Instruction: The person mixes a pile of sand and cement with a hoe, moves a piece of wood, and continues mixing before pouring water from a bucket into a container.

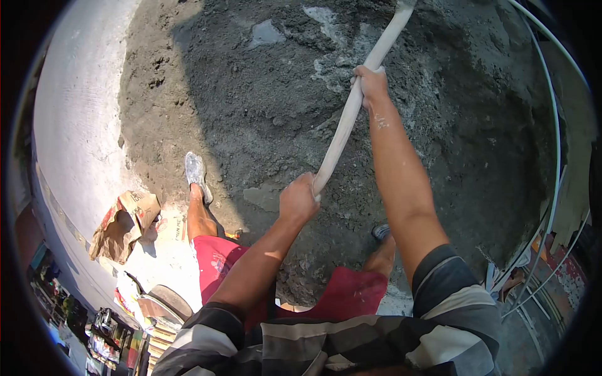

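Note:
A long, pale wooden tool handle (342,135) slants from the middle of the head view up to the top edge; whatever head it carries cannot be made out there. My left hand (299,199) is wrapped round its lower end. Farther up the shaft, my right hand (372,85) grips it with whitish dust on the fingers. Under both hands spreads a broad bed of wet, lumpy grey mortar (263,103), with paler powdery patches near the top.
At left lies a torn brown paper sack (127,225) beside a sunlit pale wall or slab (78,106). My dusty left shoe (195,170) stands on the mortar. Long thin pipes or cables (554,125) curve along the right side, with scrap pieces at lower right.

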`<state>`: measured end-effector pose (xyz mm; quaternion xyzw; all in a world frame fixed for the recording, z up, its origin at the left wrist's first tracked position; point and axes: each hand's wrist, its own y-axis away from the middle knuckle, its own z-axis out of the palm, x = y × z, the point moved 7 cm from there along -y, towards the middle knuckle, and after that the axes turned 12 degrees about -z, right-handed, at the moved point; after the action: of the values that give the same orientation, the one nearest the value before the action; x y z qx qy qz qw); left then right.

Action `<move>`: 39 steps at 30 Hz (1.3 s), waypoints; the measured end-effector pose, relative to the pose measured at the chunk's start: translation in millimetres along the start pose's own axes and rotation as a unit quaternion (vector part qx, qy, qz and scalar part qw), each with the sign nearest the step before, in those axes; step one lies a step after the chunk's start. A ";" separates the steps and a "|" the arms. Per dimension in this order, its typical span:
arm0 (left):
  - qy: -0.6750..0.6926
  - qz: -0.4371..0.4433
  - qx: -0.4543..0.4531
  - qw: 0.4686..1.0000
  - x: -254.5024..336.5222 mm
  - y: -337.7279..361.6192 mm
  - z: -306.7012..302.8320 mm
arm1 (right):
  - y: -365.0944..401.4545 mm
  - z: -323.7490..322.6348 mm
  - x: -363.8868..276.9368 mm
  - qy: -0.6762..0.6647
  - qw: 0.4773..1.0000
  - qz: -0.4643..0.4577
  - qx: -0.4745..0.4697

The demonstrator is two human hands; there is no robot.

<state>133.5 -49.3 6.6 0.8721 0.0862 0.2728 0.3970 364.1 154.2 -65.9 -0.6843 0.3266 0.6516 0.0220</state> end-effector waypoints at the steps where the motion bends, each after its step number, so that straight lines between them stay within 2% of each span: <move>1: -0.001 -0.001 0.011 1.000 18.1 -15.3 -15.8 | -33.8 14.0 -3.1 0.012 1.000 0.010 -0.014; 2: 0.001 -0.007 0.015 1.000 30.4 -15.6 -20.5 | -52.6 22.8 -4.5 0.062 0.997 0.045 -0.020; 4: 0.025 -0.028 -0.019 0.999 42.4 -18.1 -29.6 | -54.8 27.7 17.2 0.087 0.994 0.054 -0.042; 6: 0.029 -0.041 -0.009 0.999 4.0 0.3 -7.7 | -32.1 34.4 51.4 0.097 0.992 0.053 -0.054; 7: 0.036 -0.049 -0.007 0.998 -18.0 15.9 13.0 | -1.7 28.7 65.1 0.080 0.995 0.040 -0.054; 9: 0.031 -0.061 -0.050 0.996 -65.0 55.8 46.6 | 77.3 17.6 69.6 0.078 0.993 0.083 -0.022; 11: 0.027 -0.073 -0.092 0.993 -110.7 98.6 82.0 | 139.9 0.3 103.2 0.076 0.987 0.140 -0.016; 14: -0.023 -0.092 -0.103 0.990 -155.5 155.8 104.9 | 221.8 -10.5 112.6 0.000 0.987 0.160 -0.007; 16: -0.040 -0.105 -0.108 0.988 -173.7 173.9 117.2 | 259.9 -15.0 112.7 -0.005 0.987 0.161 -0.024; 18: -0.046 -0.127 -0.152 0.979 -182.8 182.0 123.8 | 263.7 -4.8 98.7 -0.011 0.989 0.144 -0.020; 21: -0.003 -0.100 -0.140 0.985 -169.3 140.1 114.3 | 225.1 25.5 66.5 -0.072 0.991 0.112 -0.033; 23: 0.080 -0.110 -0.088 0.987 -135.5 104.2 77.9 | 166.2 55.2 46.3 -0.044 0.993 0.074 -0.078; 24: 0.104 -0.087 -0.042 0.990 -114.3 84.5 55.4 | 138.5 69.3 39.3 -0.029 0.993 0.067 -0.090; 25: 0.125 -0.062 0.001 0.990 -97.8 82.2 41.6 | 118.1 78.1 37.3 0.000 0.990 0.085 -0.109; 26: 0.123 -0.062 -0.002 0.991 -90.4 90.7 45.7 | 107.2 81.6 41.9 0.013 0.988 0.096 -0.117; 29: 0.103 -0.113 -0.065 0.986 -105.1 116.5 72.6 | 154.9 67.4 73.3 0.061 0.983 0.119 -0.129; 31: 0.073 -0.165 -0.125 0.976 -153.1 174.3 114.9 | 230.1 43.0 100.5 0.064 0.980 0.161 -0.097; 32: 0.037 -0.193 -0.151 0.969 -189.0 199.8 141.2 | 265.4 30.0 133.4 0.014 0.976 0.194 -0.093; 33: -0.049 -0.299 -0.274 0.913 -218.3 218.6 156.3 | 301.0 17.2 152.4 -0.001 0.968 0.242 -0.070; 35: -0.099 -0.340 -0.330 0.875 -267.2 244.1 193.7 | 356.8 4.7 161.7 -0.034 0.962 0.268 -0.035; 36: -0.104 -0.335 -0.331 0.876 -268.0 254.2 193.6 | 373.1 -1.9 165.6 -0.042 0.961 0.272 -0.023; 38: -0.102 -0.413 -0.283 0.859 -275.0 271.3 179.5 | 382.3 -19.6 163.0 -0.079 0.960 0.270 0.001; 39: -0.106 -0.378 -0.280 0.876 -276.5 263.9 193.8 | 388.5 -28.1 157.2 -0.114 0.955 0.274 0.014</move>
<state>-9.8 -452.6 -14.8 0.6497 0.2865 0.0207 0.7038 194.1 -229.6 -50.5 -0.4894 0.5058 0.7017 -0.1111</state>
